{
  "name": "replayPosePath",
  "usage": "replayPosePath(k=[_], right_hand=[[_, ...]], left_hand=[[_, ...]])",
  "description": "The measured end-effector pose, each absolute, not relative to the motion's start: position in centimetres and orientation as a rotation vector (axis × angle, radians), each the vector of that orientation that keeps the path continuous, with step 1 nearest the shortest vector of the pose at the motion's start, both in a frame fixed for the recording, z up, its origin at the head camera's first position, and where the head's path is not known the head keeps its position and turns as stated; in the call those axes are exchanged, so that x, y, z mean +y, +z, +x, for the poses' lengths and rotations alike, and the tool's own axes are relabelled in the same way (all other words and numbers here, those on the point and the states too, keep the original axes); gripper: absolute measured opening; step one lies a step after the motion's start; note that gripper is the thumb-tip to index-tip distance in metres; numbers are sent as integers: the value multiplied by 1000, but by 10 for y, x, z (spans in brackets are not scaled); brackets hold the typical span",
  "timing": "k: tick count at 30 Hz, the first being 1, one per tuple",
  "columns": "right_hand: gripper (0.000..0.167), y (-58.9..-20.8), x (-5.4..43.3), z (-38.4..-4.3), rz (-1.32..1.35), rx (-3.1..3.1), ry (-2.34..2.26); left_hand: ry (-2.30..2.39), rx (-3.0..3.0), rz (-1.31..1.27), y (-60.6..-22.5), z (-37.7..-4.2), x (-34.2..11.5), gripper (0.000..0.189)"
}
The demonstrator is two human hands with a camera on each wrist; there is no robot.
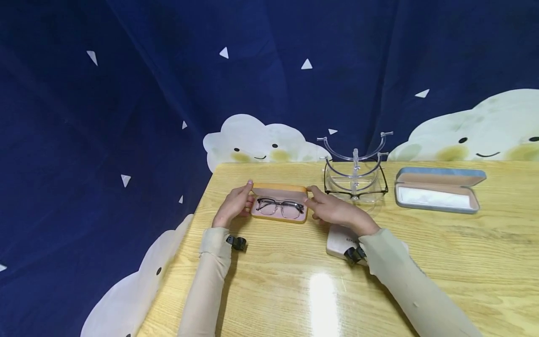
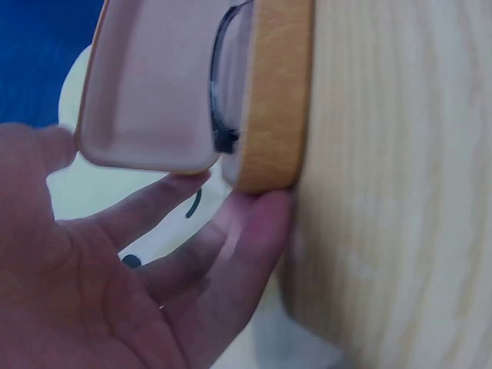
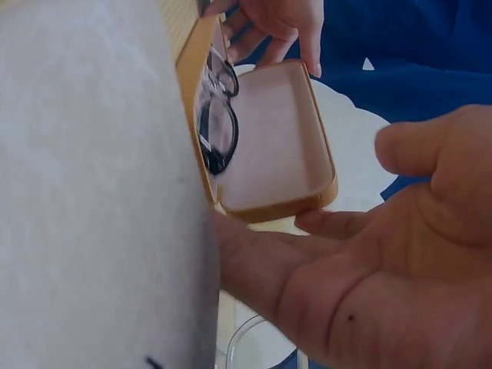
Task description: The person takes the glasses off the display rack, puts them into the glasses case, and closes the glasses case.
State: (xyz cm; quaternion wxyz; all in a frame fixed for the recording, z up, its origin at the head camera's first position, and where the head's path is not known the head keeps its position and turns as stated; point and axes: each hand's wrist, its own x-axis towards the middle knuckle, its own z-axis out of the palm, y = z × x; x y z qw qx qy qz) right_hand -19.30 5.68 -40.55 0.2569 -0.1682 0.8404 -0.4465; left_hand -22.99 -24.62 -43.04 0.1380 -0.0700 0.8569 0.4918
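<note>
While glasses [image 1: 280,203] lie in orange case [image 1: 279,219], long axes run left-right, lid [image 1: 281,191] rearward.

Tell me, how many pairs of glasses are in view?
2. One pair of glasses lies in the open orange case, between the left hand and right hand; another pair sits on the clear stand. I see no others.

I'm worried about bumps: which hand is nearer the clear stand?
Right: the right hand is beside the stand; the left hand is farther, left of the orange case.
</note>
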Motion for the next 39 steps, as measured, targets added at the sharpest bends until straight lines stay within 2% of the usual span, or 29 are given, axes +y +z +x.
replayPosePath(k=[5,8,15,26,33,39], right_hand=[[41,-407,57,-193,-377,2169,-1364],[35,-409,57,-192,-366,2135,-1421],[42,-413,59,-194,-338,2095,-1469],[36,-409,59,-194,-394,2179,-1379],[42,-408,62,-193,-469,2231,-1303],[28,-410,57,-192,-679,2384,-1127]], left_hand=[[1425,2371,-159,-425,-227,-252,74],[1432,2317,-124,-422,-225,-254,73],[1462,2218,-48,-420,-224,-258,64],[1470,2093,60,-420,-225,-265,50],[1423,2057,173,-416,-223,-278,53],[1302,2211,184,-424,-222,-272,35]])
